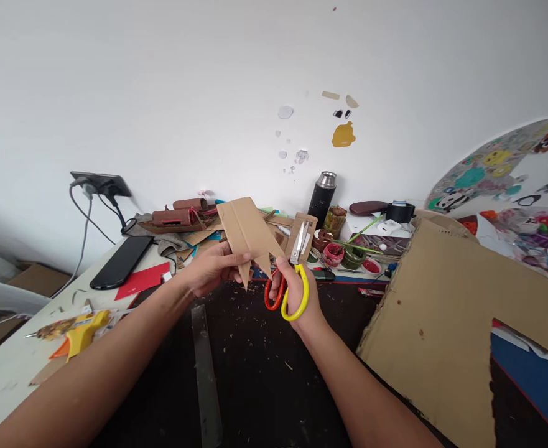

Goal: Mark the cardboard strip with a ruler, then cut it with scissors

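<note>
My left hand point(218, 267) is closed on a piece of cardboard point(246, 227) with a crease across it and pointed, zigzag tabs along its lower edge. In my right hand point(304, 292) is a pair of scissors point(297, 255) with one red and one yellow handle loop. Their blades point up and away from me, nearly together, just right of the cardboard. My right thumb tip lies close to the cardboard's right corner; whether it grips that corner I cannot tell. Beneath both hands spreads a black mat point(264, 373) strewn with small scraps.
A clear ruler point(206, 379) lies on the mat. To the left are a yellow glue gun point(84, 333), a red card point(140, 280) and a black phone-like slab point(122, 261). Paint jars point(333, 254) and a black flask point(323, 196) stand behind. A large cardboard sheet point(436, 317) covers the right.
</note>
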`<state>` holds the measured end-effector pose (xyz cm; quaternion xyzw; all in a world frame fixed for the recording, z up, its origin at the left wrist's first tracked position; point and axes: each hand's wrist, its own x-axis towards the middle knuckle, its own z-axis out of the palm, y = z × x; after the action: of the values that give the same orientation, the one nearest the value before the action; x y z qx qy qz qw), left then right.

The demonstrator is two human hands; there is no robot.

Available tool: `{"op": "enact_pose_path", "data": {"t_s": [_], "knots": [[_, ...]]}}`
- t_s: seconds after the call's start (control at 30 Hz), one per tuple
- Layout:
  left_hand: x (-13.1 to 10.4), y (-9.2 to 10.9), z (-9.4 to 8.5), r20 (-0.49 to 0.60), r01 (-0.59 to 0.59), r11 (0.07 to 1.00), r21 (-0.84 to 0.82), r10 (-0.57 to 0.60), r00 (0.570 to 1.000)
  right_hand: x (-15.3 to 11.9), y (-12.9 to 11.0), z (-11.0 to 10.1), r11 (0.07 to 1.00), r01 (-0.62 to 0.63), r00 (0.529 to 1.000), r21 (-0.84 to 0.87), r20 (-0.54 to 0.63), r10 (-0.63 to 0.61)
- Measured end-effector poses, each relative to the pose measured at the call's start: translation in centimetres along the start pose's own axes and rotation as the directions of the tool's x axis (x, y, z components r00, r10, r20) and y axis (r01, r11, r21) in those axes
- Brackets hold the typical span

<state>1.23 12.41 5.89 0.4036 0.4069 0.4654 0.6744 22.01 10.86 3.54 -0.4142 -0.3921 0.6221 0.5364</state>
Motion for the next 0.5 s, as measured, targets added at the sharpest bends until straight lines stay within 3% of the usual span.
{"op": "enact_pose_path", "data": {"t_s": [0.3,0.4,0.5], "knots": [[0.3,-0.6,0.8,-0.079,-0.018,0.997,-0.073,0.012,0.997,-0.3,0.1,0.1,0.999,-0.028,0.998,-0.022,0.058,0.029],[0.7,-0.1,0.2,-0.149,-0.114,0.99,-0.086,0.1,0.984,-0.4,0.0,0.2,0.998,-0.068,0.99,-0.019,0.121,0.07],[1.2,0.8,-0.8,-0.302,-0.276,0.958,-0.078,0.242,0.922,-0.5,0.0,0.3,0.995,-0.098,0.978,-0.016,0.184,0.099]]}}
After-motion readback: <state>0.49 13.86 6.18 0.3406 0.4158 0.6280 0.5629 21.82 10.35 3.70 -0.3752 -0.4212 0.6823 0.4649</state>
